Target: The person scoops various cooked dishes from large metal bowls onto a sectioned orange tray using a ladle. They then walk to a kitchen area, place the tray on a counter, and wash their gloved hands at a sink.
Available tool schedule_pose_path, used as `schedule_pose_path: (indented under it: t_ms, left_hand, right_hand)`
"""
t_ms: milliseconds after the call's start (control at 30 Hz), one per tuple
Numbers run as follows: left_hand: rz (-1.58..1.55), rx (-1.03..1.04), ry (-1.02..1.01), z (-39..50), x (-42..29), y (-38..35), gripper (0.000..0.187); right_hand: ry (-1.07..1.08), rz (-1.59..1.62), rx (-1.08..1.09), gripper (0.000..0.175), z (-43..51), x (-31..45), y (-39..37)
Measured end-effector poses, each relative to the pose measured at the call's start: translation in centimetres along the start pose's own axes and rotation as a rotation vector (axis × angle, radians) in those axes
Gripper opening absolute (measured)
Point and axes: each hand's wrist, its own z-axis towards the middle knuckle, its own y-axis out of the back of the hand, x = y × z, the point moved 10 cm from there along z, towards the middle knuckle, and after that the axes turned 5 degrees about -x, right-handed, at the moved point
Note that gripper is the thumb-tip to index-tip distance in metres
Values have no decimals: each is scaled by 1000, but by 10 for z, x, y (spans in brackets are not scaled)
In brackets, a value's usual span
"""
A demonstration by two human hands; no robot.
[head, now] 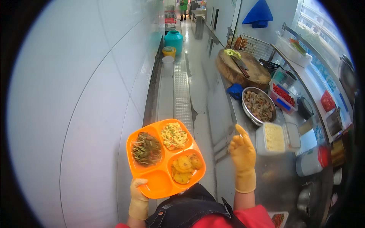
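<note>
My left hand (138, 196), in a pale rubber glove, grips an orange compartment tray (168, 156) by its near left corner, thumb over the rim. Dark cooked greens (146, 148) fill the far left compartment and scrambled egg (174, 136) the far right one. Yellow potato-like slices (185, 168) lie in the near right compartment; the near left one holds nothing. My right hand (243, 154), gloved in yellow-orange rubber, is raised beside the counter edge. Its index finger points forward and the other fingers are partly curled, with nothing visible in them.
On the steel counter at right are a round wooden chopping block (256, 71) with a cleaver (241, 67), a steel bowl of chopped meat (259, 105), a box of red peppers (283, 94) and a tub of minced garlic (274, 138). Turquoise barrel (174, 41) stands down the aisle.
</note>
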Motion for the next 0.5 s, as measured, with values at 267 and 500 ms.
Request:
schedule_pose_path:
  t_ms: [267, 500]
  left_hand:
    - [-69, 14, 118, 231, 2, -48, 67]
    - [-138, -36, -34, 429, 5, -88, 66]
  right_hand:
    - [25, -82, -179, 49, 191, -19, 80]
    - [-122, -212, -118, 47, 412, -78, 76]
